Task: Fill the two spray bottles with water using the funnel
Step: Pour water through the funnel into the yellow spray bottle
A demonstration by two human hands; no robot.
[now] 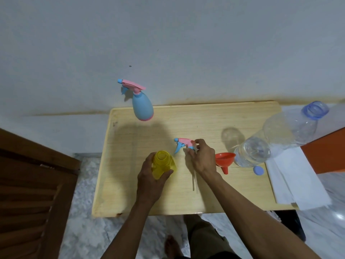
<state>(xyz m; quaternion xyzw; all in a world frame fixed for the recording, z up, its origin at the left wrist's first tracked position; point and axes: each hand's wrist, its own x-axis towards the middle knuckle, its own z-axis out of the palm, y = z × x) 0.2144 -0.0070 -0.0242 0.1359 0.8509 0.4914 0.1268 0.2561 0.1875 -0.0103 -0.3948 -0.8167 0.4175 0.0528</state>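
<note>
My left hand (149, 181) grips an open yellow spray bottle (162, 164) standing near the table's front middle. My right hand (202, 157) pinches its pink and blue spray head (183, 143), which lies on the wooden table (233, 193) with its thin dip tube trailing toward me. A blue spray bottle (142, 106) with a pink trigger head on stands at the back left. A red funnel (224, 160) lies on its side just right of my right hand. A large clear water bottle (276, 135), uncapped, stands at the right.
A small blue cap (258, 170) lies beside the water bottle's base. White paper sheets (296, 180) cover the table's right edge. A brown wooden door (31, 193) is at the left. The wall runs right behind the table.
</note>
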